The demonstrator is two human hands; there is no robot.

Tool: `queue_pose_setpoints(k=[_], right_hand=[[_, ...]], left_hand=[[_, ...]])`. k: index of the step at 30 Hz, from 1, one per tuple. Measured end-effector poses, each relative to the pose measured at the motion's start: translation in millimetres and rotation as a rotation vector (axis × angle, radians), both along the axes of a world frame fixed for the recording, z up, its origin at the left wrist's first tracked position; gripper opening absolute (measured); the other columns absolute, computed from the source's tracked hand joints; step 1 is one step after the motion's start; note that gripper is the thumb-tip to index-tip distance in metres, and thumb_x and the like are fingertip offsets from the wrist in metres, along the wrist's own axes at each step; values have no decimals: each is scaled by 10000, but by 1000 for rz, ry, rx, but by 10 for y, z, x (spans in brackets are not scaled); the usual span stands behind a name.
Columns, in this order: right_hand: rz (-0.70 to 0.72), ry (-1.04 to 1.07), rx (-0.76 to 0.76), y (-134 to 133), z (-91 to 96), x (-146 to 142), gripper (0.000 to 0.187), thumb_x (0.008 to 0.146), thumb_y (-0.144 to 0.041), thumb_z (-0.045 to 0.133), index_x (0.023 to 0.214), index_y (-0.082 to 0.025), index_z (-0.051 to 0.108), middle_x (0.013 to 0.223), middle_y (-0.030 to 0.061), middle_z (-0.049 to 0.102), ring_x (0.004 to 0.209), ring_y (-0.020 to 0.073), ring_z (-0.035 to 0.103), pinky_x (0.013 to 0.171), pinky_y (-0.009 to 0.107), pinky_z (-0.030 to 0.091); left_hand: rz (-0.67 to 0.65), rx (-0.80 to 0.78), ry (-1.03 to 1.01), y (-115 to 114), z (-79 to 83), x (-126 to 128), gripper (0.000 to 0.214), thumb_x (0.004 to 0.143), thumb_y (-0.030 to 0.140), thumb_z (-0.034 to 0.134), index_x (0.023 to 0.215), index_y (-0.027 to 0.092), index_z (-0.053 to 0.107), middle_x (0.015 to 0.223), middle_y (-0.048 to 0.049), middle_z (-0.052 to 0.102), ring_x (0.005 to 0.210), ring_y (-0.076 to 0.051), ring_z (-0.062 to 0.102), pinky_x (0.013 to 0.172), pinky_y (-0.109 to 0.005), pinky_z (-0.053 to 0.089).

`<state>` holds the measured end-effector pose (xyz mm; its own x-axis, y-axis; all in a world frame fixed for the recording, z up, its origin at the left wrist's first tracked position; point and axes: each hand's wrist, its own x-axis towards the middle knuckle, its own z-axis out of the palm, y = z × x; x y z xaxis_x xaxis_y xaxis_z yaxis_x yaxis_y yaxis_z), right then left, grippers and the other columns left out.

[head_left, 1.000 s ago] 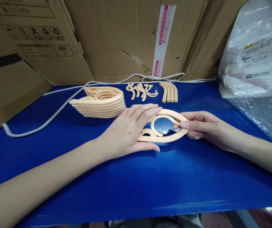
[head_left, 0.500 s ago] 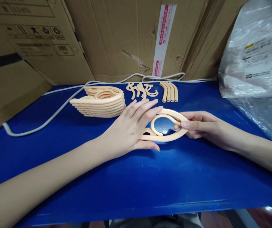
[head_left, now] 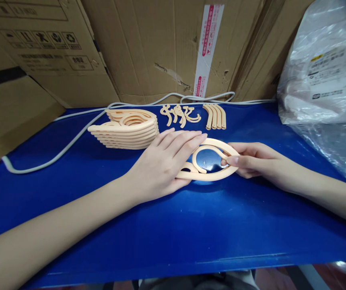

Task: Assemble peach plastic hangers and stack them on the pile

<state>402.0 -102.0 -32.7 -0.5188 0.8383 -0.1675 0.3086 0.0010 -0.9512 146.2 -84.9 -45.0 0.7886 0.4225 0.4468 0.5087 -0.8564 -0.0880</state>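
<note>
A beige plastic folding clothes hanger (head_left: 218, 176), folded into a pointed loop with its curled hook inside, is held just above the blue table. My right hand (head_left: 253, 160) pinches its right tip between thumb and fingers. Across its left part lies my left hand (head_left: 167, 165), fingers over the far edge and thumb tucked under the near side, closed on it. That hand hides the hanger's left end. Behind my left hand stands a neat stack of matching folded hangers (head_left: 124, 131). Loose beige hooks (head_left: 180, 114) and several curved hanger arms (head_left: 215, 117) lie farther back.
A white cable (head_left: 67, 151) runs along the back and left of the blue table (head_left: 173, 233). Cardboard boxes (head_left: 149, 48) wall off the back and left side. A clear plastic bag (head_left: 324, 76) with a label bulges at the right rear.
My left thumb has drawn in beneath the hanger, and the left fingers have closed together over it. My right hand keeps its pinch with hardly any movement.
</note>
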Motion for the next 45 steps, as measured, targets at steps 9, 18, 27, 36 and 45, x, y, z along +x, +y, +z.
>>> queue_pose_setpoints(k=[9, 18, 27, 36, 45], right_hand=[[13, 10, 21, -8, -12, -10, 303, 902, -463, 581, 862, -164, 563, 578, -67, 353, 496, 60, 263, 427, 233, 180], [11, 15, 10, 1, -7, -5, 297, 898, -465, 589, 887, -169, 604, 605, -60, 357, 509, 66, 264, 439, 234, 189], [-49, 6, 148, 20, -16, 18, 509, 975, -580, 300, 926, -179, 609, 607, -28, 431, 527, 109, 358, 486, 257, 294], [2, -401, 773, 110, 32, 90, 233, 926, -396, 544, 1075, -243, 640, 1134, 61, 631, 1089, 231, 558, 957, 394, 421], [233, -590, 840, 165, -39, 90, 315, 940, -389, 524, 1236, -291, 571, 1413, 73, 489, 1263, 242, 487, 1006, 449, 430]], left_hand=[[4, 20, -25, -15, -4, -12, 689, 892, 473, 589, 1403, 59, 384, 1389, -164, 522, 1236, -289, 494, 1025, -409, 375], [-8, -16, -59, -25, 4, -18, 792, 838, 566, 637, 1388, 46, 405, 1362, -189, 521, 1231, -295, 500, 1019, -412, 392], [-13, -108, -121, -54, 40, -21, 744, 842, 477, 670, 1397, 67, 391, 1355, -167, 513, 1263, -257, 473, 1087, -394, 366], [89, -207, -278, 127, 737, -266, 706, 822, 508, 661, 1383, 148, 429, 1314, -94, 515, 1213, -264, 519, 1052, -415, 423], [467, -462, -173, 699, 1089, -1119, 784, 643, 671, 692, 1310, 274, 586, 1192, -22, 673, 1052, -320, 600, 1006, -635, 359]])
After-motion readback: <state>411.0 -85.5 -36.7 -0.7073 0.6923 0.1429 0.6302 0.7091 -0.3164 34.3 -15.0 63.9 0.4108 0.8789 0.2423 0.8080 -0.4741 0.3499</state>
